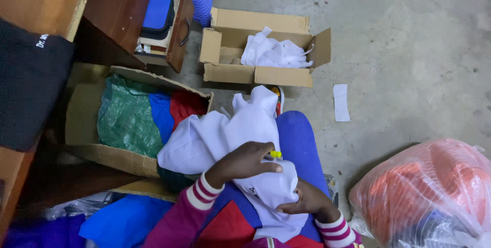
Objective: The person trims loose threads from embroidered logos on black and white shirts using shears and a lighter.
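Observation:
A white garment [230, 130] lies bunched over my lap and my blue trouser leg [299, 140]. My left hand [245, 163] rests on top of the garment and pinches a small yellow tool [275, 154] between thumb and fingers. My right hand [307, 202] grips a fold of the same white garment at its lower edge, just below the left hand. Both wrists show pink-and-white striped cuffs.
A small cardboard box [281, 76] with white cloth pieces stands on the concrete floor ahead. A larger box [82, 120] at the left holds green plastic, blue and red fabric. A wooden desk [117, 2] is at upper left, a clear bag of orange material [434, 192] at lower right, and a white strip [341, 102] lies on the floor.

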